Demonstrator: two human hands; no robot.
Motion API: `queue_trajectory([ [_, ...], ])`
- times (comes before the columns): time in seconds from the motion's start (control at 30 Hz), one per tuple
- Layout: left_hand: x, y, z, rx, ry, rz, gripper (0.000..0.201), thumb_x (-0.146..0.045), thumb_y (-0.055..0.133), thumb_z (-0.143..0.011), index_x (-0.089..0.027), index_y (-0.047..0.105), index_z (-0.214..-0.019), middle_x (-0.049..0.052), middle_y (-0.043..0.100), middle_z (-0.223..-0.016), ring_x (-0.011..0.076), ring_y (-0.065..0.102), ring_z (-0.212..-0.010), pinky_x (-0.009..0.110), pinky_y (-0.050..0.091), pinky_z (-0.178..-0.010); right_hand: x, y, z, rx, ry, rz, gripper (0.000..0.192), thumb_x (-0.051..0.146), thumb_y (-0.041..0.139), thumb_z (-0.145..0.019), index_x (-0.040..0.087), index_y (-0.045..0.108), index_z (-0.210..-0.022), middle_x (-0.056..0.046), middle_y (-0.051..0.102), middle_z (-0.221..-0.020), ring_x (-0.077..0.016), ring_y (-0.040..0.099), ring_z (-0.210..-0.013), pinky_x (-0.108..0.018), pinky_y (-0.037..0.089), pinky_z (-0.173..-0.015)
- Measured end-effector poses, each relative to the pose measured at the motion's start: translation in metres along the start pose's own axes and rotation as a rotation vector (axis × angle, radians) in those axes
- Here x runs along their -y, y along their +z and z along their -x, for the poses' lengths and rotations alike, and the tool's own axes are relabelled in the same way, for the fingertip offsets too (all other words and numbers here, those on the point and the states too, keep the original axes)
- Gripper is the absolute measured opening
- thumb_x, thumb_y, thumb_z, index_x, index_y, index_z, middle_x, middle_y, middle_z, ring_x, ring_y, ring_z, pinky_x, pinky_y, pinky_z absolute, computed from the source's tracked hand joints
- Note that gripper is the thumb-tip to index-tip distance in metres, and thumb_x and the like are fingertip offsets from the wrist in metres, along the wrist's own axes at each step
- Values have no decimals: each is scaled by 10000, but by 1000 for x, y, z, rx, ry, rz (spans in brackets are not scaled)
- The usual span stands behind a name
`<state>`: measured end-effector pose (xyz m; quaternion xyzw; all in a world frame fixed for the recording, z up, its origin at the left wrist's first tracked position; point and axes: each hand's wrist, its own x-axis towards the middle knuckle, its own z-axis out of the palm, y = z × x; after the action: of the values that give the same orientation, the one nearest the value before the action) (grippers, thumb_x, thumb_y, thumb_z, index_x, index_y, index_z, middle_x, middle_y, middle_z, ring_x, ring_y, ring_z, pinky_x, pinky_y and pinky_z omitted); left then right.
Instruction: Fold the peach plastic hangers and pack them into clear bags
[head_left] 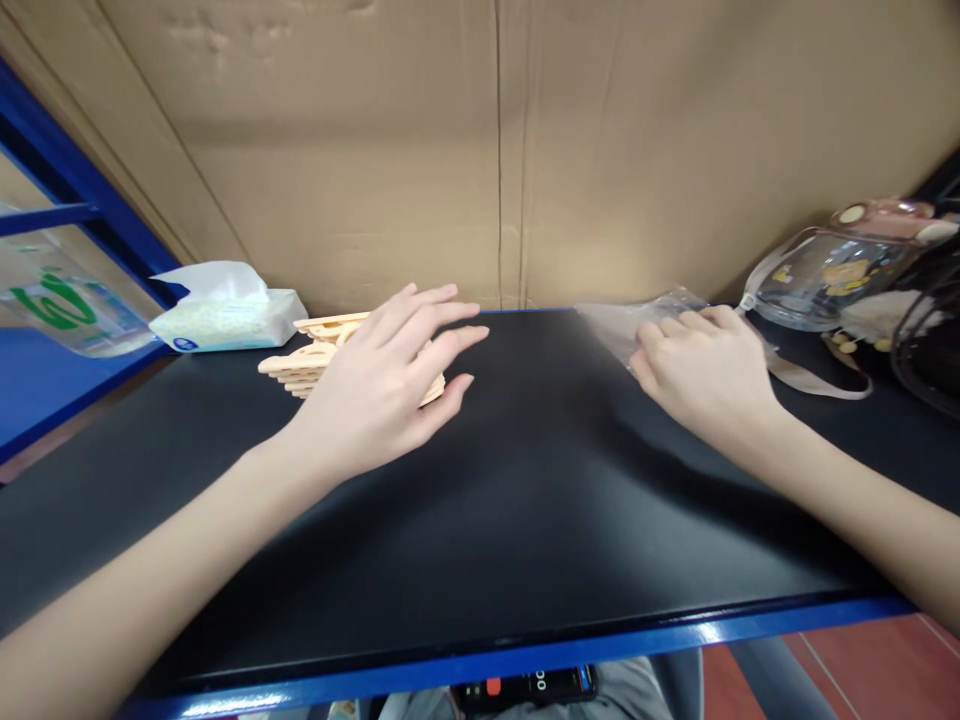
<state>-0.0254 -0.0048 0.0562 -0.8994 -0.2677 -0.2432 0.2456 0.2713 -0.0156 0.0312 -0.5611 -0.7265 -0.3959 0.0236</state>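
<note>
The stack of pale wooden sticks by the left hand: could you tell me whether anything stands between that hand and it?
Nothing visible does. The left hand hovers spread over the stack of pale wooden sticks, partly hiding it; whether it touches cannot be told. The white tissue pack lies off to the left.

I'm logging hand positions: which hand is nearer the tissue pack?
Left. The left hand lies open over the wooden sticks, just right of the tissue pack. The right hand is far across the table on a clear bag.
</note>
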Motion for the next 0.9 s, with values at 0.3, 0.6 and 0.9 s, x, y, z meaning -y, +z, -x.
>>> queue_trajectory([
  [0.3, -17, 13, 3, 65, 75, -132, 537, -63, 434, -912, -96, 349, -1441, 132, 410, -1470, 257, 331, -1389, 501, 238, -1172, 34, -53, 26, -621, -424, -181, 168, 168, 556, -875, 142, 670, -997, -10, 618, -681, -155, 502, -622, -315, 377, -647],
  [0.6, -3, 25, 8, 148, 289, -135, 360, -19, 354, -936, -39, 639, -1155, 136, 696, -1117, 264, 582, -1182, 507, 311, -1140, 48, -51, 35, -767, -764, -453, 175, 224, 613, -869, 189, 717, -1005, 8, 636, -672, -115, 545, -628, -269, 417, -573],
  [0.9, -9, 32, 9, 334, 219, -44, 422, -5, 368, -911, -74, 563, -1280, 152, 555, -1340, 276, 495, -1273, 488, 334, -1119, 46, -55, 33, -450, -771, -909, 306, 327, 456, -965, 133, 672, -1061, -32, 691, -712, -125, 572, -563, -267, 453, -521],
])
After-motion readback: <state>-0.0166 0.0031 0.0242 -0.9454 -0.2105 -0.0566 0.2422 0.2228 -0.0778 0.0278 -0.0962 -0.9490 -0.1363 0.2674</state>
